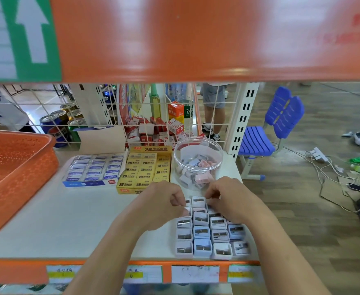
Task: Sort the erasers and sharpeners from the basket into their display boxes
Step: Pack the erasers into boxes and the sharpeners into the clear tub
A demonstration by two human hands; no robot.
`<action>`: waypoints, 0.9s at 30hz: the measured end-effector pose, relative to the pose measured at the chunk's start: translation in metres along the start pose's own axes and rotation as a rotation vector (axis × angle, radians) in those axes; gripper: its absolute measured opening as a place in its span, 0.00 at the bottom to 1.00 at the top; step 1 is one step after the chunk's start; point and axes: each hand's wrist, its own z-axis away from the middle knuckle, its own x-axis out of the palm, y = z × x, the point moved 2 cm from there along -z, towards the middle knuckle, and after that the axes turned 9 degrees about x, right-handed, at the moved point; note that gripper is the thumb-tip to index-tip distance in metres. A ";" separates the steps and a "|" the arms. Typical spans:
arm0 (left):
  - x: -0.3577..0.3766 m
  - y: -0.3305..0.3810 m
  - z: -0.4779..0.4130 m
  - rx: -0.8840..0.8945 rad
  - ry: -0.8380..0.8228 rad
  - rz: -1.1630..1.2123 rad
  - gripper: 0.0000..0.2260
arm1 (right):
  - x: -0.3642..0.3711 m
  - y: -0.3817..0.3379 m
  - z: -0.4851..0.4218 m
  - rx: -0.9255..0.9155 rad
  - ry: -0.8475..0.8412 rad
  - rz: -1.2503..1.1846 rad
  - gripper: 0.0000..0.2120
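Observation:
Several small pastel sharpeners lie in rows on the white shelf near its front right edge. My left hand and my right hand hover with curled fingers over the far end of these rows, fingertips touching or pinching sharpeners there. What each pinches is partly hidden. Behind them a clear round tub holds more sharpeners. A blue display box of erasers and a yellow 2B eraser box stand further back. The orange basket sits at the left.
A wire grid backs the shelf, with cans and red boxes behind it. An orange shelf board hangs overhead. To the right are a blue chair, cables and cardboard on the floor. A person's legs stand beyond the grid.

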 end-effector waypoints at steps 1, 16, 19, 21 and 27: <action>0.000 0.000 0.000 0.001 0.004 0.004 0.05 | 0.000 0.000 0.000 0.009 0.009 0.013 0.08; -0.011 0.008 -0.008 0.114 0.198 0.173 0.04 | -0.012 0.004 -0.002 -0.028 0.139 -0.361 0.10; -0.015 0.010 -0.013 0.118 0.266 0.198 0.03 | -0.019 0.001 -0.002 -0.054 0.182 -0.597 0.09; -0.017 0.009 -0.016 0.115 0.310 0.209 0.02 | -0.025 -0.002 -0.004 -0.046 0.262 -0.724 0.06; -0.026 0.014 -0.027 0.107 0.415 0.188 0.04 | -0.034 -0.017 -0.021 0.051 0.404 -0.711 0.02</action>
